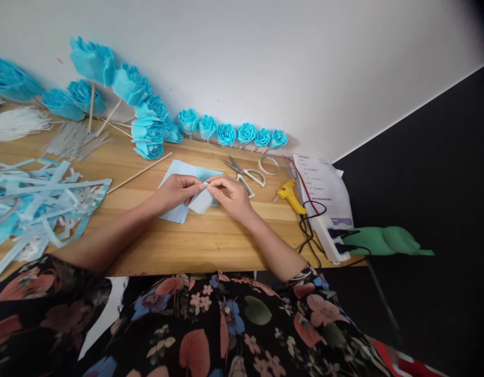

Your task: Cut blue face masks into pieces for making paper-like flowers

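Between both hands is a small pale-blue piece of paper, its top edge pinched by the fingertips. My left hand is closed on its left side, and my right hand grips the upper right corner with thumb and fingers. Beneath the hands lie flat light-blue sheets, partly covered by them. A pair of scissors with pale handles lies half open just beyond my right hand. One thin wooden stick rests to the left of the sheets.
Blue paper flowers line the wall, some on sticks. Paper scraps pile up at left, near bundles of thin wires. At right are a tape roll, a yellow glue gun, a power strip with black cables, and printed sheets.
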A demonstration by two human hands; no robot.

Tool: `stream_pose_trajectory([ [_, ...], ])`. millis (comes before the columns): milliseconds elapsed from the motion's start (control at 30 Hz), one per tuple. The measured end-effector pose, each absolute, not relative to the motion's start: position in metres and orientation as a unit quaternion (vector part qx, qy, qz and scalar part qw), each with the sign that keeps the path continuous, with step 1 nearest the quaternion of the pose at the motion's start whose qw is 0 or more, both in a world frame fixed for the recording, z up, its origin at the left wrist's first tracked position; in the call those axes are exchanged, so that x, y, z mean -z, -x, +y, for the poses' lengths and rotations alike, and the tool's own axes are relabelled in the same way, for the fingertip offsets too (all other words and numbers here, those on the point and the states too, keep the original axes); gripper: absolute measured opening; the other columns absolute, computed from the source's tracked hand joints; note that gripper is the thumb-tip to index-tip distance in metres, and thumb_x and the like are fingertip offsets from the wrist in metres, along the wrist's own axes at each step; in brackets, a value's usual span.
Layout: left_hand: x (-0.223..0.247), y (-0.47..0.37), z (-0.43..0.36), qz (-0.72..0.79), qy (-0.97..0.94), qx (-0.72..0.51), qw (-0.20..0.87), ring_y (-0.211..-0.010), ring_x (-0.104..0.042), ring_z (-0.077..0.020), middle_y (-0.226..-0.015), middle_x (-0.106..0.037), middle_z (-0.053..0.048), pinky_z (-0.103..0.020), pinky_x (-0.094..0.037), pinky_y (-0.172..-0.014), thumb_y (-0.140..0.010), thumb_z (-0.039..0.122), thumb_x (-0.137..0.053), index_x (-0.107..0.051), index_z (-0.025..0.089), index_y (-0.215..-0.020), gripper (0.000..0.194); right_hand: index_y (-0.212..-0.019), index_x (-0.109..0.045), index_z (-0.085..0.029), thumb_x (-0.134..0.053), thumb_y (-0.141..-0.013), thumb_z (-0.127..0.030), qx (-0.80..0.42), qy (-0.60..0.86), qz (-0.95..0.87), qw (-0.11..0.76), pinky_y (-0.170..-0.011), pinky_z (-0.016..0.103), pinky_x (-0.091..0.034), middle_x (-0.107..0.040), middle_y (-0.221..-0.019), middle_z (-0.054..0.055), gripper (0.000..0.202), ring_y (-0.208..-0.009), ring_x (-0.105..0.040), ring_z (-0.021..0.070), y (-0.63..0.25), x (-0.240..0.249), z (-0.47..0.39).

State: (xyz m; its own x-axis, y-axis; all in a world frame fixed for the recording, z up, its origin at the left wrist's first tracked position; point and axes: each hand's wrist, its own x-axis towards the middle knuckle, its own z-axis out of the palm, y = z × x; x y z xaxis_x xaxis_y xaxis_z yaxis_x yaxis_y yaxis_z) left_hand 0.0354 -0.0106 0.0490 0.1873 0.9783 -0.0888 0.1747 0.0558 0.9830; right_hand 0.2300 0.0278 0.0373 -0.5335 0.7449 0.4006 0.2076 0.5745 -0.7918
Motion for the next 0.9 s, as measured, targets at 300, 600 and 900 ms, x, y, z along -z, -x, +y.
stream_pose_trajectory([
  [300,-0.055,-0.035,-0.013,0.494,-0.605,-0.353,0.515,-0.047,-0.044,-0.0105,-0.048,-0.050,0.002,-0.023,-0.035,-0.049,-0.082,0.061,-0.060,-0.056,0.018,-0.058,0.049,-0.092,-0.072,-0.022,-0.068,-0.087,-0.035,-0.385,0.351,-0.748,0.410,-0.076,0.030,-0.053,-0.073,-0.089,0.002,0.014,-0.078,-0.065,0.0155,-0.230,-0.035,0.028],
  [600,-0.044,-0.035,-0.007,0.512,-0.608,-0.368,0.483,-0.054,-0.043,-0.0100,-0.057,-0.054,0.001,-0.023,-0.031,-0.051,-0.074,0.051,-0.068,-0.065,0.016,-0.065,0.036,-0.106,-0.073,-0.023,-0.071,-0.082,-0.040,-0.457,0.374,-0.696,0.409,-0.069,0.028,-0.052,-0.068,-0.087,0.001,0.029,-0.075,-0.062,0.0139,-0.230,-0.031,0.032],
  [900,-0.039,-0.033,-0.006,0.504,-0.628,-0.370,0.463,-0.058,-0.046,-0.0108,-0.060,-0.058,0.001,-0.023,-0.034,-0.056,-0.075,0.050,-0.068,-0.068,0.016,-0.067,0.035,-0.086,-0.072,-0.020,-0.069,-0.082,-0.047,-0.469,0.383,-0.702,0.375,-0.060,0.026,-0.046,-0.066,-0.074,0.001,0.027,-0.065,-0.056,0.0125,-0.231,-0.035,0.032],
])
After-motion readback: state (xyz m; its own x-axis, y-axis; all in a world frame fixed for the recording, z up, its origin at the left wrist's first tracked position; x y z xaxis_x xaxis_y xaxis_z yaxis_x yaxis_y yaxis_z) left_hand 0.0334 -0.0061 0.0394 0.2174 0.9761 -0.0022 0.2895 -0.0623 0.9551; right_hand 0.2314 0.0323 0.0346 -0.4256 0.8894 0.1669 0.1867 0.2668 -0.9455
